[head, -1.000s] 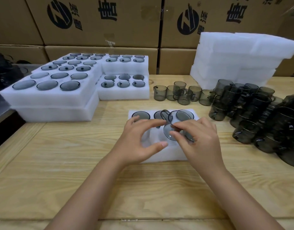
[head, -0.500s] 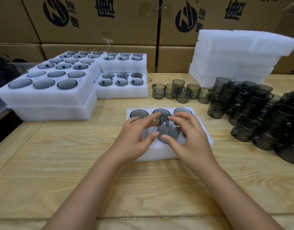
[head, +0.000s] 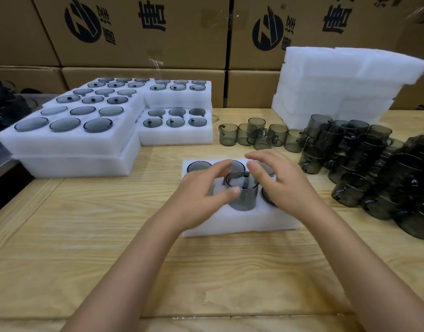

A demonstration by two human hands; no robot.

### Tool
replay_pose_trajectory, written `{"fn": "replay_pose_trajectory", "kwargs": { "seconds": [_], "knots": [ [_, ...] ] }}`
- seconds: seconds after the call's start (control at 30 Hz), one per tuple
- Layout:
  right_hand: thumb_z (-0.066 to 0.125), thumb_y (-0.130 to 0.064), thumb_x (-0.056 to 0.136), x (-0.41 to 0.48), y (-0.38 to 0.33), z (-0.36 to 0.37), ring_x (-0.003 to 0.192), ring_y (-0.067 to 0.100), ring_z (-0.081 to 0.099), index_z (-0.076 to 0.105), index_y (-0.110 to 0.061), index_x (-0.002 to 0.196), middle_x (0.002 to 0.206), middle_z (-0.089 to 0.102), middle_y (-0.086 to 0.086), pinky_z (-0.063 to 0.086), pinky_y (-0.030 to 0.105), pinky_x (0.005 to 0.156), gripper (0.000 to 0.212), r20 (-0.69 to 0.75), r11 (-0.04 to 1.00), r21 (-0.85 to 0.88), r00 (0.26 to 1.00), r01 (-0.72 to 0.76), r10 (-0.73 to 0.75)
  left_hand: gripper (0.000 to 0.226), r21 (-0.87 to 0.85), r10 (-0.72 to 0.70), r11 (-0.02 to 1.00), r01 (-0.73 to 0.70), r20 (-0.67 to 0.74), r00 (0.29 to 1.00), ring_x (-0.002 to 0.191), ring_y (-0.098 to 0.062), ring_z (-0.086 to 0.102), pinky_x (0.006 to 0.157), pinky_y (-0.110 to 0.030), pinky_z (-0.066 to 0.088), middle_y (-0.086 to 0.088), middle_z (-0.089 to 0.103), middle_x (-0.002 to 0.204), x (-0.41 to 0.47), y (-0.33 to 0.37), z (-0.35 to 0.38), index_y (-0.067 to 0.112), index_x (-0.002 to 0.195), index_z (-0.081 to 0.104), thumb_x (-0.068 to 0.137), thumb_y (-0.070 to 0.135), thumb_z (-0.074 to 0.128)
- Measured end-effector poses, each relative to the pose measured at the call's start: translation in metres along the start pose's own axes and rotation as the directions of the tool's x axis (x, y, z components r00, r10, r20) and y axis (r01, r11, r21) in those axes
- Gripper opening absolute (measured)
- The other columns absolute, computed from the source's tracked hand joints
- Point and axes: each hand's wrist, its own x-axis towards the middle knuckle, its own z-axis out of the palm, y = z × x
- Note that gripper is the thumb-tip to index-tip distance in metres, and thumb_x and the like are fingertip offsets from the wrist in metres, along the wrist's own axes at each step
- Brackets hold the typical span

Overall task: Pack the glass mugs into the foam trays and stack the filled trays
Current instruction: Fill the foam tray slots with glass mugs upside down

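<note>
Standing upright in the front middle pocket of the white foam tray [head: 242,224], the smoky grey glass mug [head: 244,197] sits only part-way down, its rim above the foam. Our left hand [head: 199,197] curves beside it — the thumb touches the glass wall, the fingers arch loosely past the rim, and we cannot tell whether this is a true hold. Our right hand [head: 287,188] hovers over the tray's right side, fingers spread, holding nothing. We see loose grey mugs [head: 373,178] heaped to the right on the pale wooden table [head: 86,248] and filled foam trays [head: 74,144] stacked at the left.
</note>
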Motion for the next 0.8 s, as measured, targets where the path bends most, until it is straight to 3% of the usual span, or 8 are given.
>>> {"fn": "replay_pose_trajectory", "kwargs": {
  "seconds": [0.1, 0.23, 0.3, 0.4, 0.47, 0.57, 0.7, 0.8],
  "knots": [
    [0.036, -0.035, 0.100, 0.020, 0.001, -0.002, 0.100, 0.004, 0.049, 0.061, -0.006, 0.114, 0.113, 0.060, 0.000, 0.031, 0.003, 0.075, 0.041, 0.188, 1.000, 0.016, 0.982, -0.024, 0.020, 0.070, 0.334, 0.046, 0.941, -0.046, 0.008, 0.999, 0.111, -0.021, 0.049, 0.102, -0.034, 0.033, 0.008, 0.060, 0.114, 0.009, 0.012, 0.009, 0.025, 0.130, 0.050, 0.071, 0.059, 0.068],
    [0.028, -0.033, 0.102, 0.028, -0.005, 0.006, 0.091, -0.012, 0.051, 0.062, 0.001, 0.109, 0.102, 0.062, 0.000, 0.033, 0.006, 0.081, 0.049, 0.385, 0.986, 0.161, 0.923, -0.049, -0.017, 0.061, 0.298, 0.035, 0.954, -0.027, -0.022, 0.999, 0.103, -0.024, 0.054, 0.092, -0.036, 0.041, 0.005, 0.064, 0.109, 0.011, 0.017, 0.011, 0.021, 0.125, 0.054, 0.072, 0.043, 0.077],
    [0.019, -0.039, 0.102, 0.032, -0.002, 0.014, 0.120, -0.017, 0.032, 0.059, -0.010, 0.121, 0.121, 0.054, -0.013, 0.014, 0.015, 0.109, 0.053, 0.461, 0.992, 0.102, 0.887, -0.080, 0.024, 0.061, 0.313, 0.028, 0.949, -0.030, 0.012, 1.000, 0.102, -0.022, 0.056, 0.092, -0.037, 0.041, 0.006, 0.065, 0.108, 0.011, 0.018, 0.009, 0.022, 0.125, 0.054, 0.073, 0.048, 0.073],
    [0.008, -0.043, 0.102, 0.037, 0.002, 0.017, 0.144, 0.004, 0.001, 0.034, -0.027, 0.145, 0.154, 0.022, -0.014, -0.010, 0.042, 0.116, 0.053, 0.510, 0.989, -0.138, 0.853, -0.047, 0.112, 0.067, 0.383, 0.086, 0.924, -0.027, -0.136, 0.987, 0.105, -0.017, 0.056, 0.092, -0.034, 0.038, 0.008, 0.065, 0.111, 0.008, 0.023, 0.011, 0.023, 0.125, 0.054, 0.077, 0.068, 0.041],
    [0.009, -0.041, 0.102, 0.039, 0.004, 0.016, 0.145, 0.011, -0.005, 0.027, -0.034, 0.146, 0.158, 0.010, -0.011, -0.014, 0.053, 0.112, 0.049, 0.537, 0.962, -0.274, 0.832, 0.017, 0.138, 0.087, 0.473, 0.106, 0.880, 0.045, -0.287, 0.952, 0.128, -0.019, 0.041, 0.105, -0.036, 0.029, -0.003, 0.047, 0.141, 0.008, 0.028, 0.017, 0.017, 0.139, 0.041, 0.077, 0.075, 0.021],
    [0.021, -0.039, 0.099, 0.040, 0.004, 0.020, 0.145, 0.019, -0.012, 0.002, -0.035, 0.150, 0.159, -0.005, -0.010, -0.016, 0.063, 0.105, 0.054, 0.572, 0.848, -0.502, 0.801, 0.171, 0.177, 0.110, 0.582, 0.047, 0.813, 0.008, -0.079, 0.996, 0.146, -0.012, -0.006, 0.118, -0.043, 0.002, -0.004, -0.011, 0.161, 0.010, 0.028, 0.032, 0.013, 0.152, -0.002, 0.069, 0.086, 0.002],
    [0.014, -0.042, 0.099, 0.032, 0.010, 0.036, 0.145, 0.018, -0.015, -0.010, -0.031, 0.149, 0.158, -0.015, -0.008, -0.017, 0.060, 0.107, 0.056, 0.511, 0.770, -0.604, 0.841, 0.205, 0.177, 0.120, 0.589, -0.127, 0.807, 0.051, 0.089, 0.988, 0.142, -0.008, -0.025, 0.117, -0.050, -0.011, 0.003, -0.029, 0.156, 0.015, 0.013, 0.042, 0.014, 0.148, -0.021, 0.061, 0.089, 0.013],
    [0.015, -0.043, 0.099, 0.033, 0.016, 0.039, 0.145, 0.017, -0.014, -0.008, -0.033, 0.149, 0.157, -0.017, -0.010, -0.005, 0.057, 0.113, 0.056, 0.502, 0.813, -0.560, 0.846, 0.161, 0.178, 0.128, 0.610, -0.176, 0.791, 0.054, 0.142, 0.974, 0.141, -0.010, -0.029, 0.115, -0.052, -0.013, 0.003, -0.034, 0.153, 0.019, 0.009, 0.041, 0.013, 0.147, -0.024, 0.060, 0.092, 0.026]
  ]
}}
